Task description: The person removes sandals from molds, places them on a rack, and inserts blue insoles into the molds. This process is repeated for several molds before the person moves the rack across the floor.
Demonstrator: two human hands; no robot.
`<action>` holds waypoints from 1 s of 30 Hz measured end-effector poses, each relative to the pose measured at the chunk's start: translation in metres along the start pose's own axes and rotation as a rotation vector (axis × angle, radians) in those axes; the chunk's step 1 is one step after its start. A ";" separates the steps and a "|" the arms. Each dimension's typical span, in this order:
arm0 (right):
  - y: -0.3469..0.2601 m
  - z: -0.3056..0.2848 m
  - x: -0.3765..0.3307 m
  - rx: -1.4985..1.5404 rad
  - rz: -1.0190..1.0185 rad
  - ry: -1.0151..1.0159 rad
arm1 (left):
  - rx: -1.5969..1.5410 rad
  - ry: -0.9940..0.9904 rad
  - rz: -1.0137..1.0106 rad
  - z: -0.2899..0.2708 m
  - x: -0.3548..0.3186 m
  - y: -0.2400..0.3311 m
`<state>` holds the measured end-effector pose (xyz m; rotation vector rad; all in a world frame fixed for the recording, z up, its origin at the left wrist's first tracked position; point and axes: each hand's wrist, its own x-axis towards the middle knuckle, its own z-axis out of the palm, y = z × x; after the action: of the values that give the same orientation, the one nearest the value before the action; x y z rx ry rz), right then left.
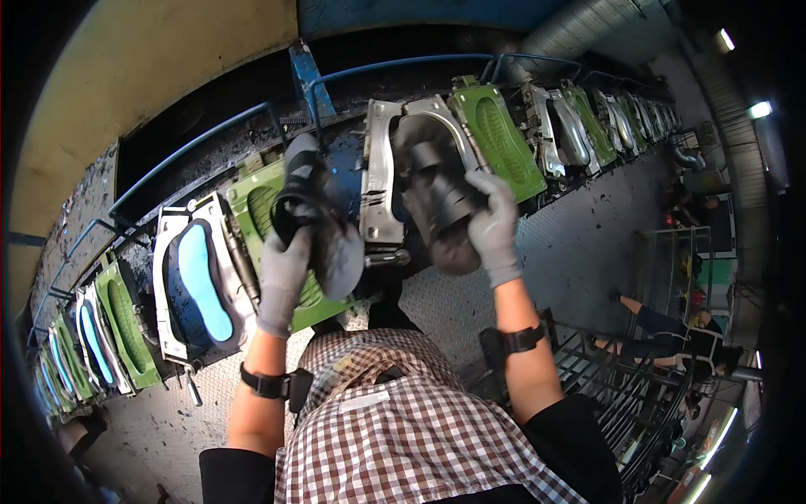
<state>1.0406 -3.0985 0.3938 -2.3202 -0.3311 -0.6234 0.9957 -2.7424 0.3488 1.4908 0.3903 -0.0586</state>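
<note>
L hand (284, 273) in grey fabric glove (279, 307): fingers clamped on 1 black strappy sandal w/ grey sole (340, 260), held up in front of green sole-patterned mould plate (256, 197). R hand (494, 228), also gloved grey: fingers clamped on R edge of 1 blurred black 2-strap sandal (441, 200), over open silver metal mould (382, 181).

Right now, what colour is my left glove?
Your left glove is grey, best seen in the head view.
</note>
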 end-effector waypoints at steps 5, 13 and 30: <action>0.083 -0.069 0.052 -0.217 0.124 0.002 | -0.182 0.013 0.143 0.167 0.024 0.013; 0.150 -0.043 -0.028 0.742 1.094 -0.355 | 0.071 -0.221 0.241 0.299 0.049 -0.058; 0.170 0.032 0.110 0.075 0.117 -0.118 | -0.594 0.230 -0.214 0.311 0.124 -0.088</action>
<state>1.2132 -3.1929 0.3344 -2.2906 -0.2658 -0.4113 1.1551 -3.0287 0.2382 0.8663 0.6862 0.0576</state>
